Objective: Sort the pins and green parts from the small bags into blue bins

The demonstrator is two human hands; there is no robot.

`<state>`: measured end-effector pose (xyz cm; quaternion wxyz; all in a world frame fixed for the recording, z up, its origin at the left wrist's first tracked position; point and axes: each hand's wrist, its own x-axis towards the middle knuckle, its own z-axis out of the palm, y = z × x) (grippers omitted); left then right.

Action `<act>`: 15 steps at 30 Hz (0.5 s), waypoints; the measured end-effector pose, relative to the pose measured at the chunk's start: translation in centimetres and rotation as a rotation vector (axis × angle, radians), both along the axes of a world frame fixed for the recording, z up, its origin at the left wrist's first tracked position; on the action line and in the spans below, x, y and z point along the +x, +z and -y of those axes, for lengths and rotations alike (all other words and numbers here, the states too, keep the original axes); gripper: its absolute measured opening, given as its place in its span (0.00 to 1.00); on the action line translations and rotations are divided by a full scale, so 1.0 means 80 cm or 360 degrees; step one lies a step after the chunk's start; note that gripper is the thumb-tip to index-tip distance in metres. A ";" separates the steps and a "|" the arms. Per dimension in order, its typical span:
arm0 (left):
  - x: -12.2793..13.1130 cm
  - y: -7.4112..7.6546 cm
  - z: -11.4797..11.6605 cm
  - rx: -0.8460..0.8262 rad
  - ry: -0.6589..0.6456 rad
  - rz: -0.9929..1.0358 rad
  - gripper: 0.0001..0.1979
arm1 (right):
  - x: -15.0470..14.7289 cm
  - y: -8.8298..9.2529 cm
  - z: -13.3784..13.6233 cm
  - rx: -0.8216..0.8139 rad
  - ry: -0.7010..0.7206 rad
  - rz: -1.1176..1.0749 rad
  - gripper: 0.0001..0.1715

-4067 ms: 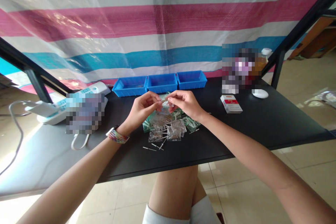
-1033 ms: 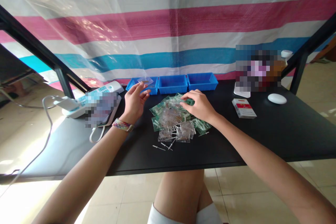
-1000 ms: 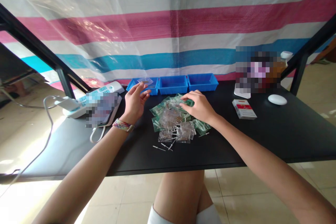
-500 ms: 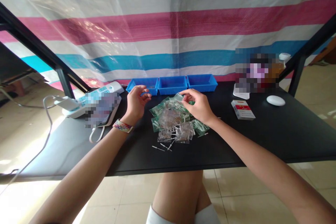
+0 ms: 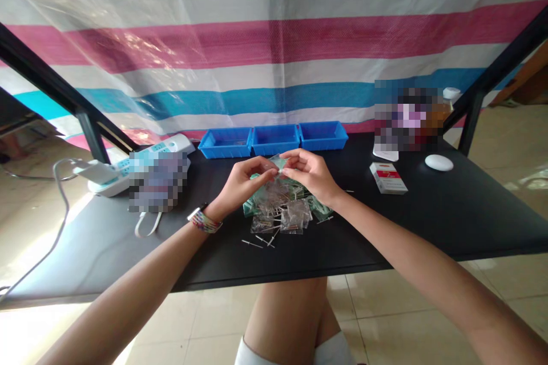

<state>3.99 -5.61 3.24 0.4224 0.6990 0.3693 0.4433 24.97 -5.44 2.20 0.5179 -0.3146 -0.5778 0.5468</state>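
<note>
Both my hands meet above a heap of small clear and greenish plastic bags in the middle of the black table. Between them is a small clear plastic bag. My left hand pinches its left side, and my right hand pinches the other side close by. What the bag contains is too small to make out. Metal pins that look like blind rivets lie loose at the front of the heap; more show among the bags.
Behind the heap stand three blue bins in a row. A white power strip with a plugged-in charger and a blurred device lie left. To the right are a red-and-white box, a white oval object and blurred items. Striped sheeting hangs behind.
My left hand has moved right and closed on the bag, joining my right hand. My right hand has shifted slightly left in the picture. The whole view has moved a little.
</note>
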 end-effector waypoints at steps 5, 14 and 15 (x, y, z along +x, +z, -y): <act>-0.005 -0.001 -0.002 0.0043 -0.0007 -0.0053 0.17 | -0.002 -0.003 0.001 -0.0040 0.0163 0.0083 0.18; -0.005 0.007 0.002 -0.0004 -0.0045 -0.0049 0.19 | 0.002 0.002 0.001 -0.0144 0.0305 0.0010 0.18; -0.005 0.007 0.002 0.0003 -0.0039 -0.0040 0.19 | 0.002 0.003 0.001 -0.0160 0.0307 0.0005 0.18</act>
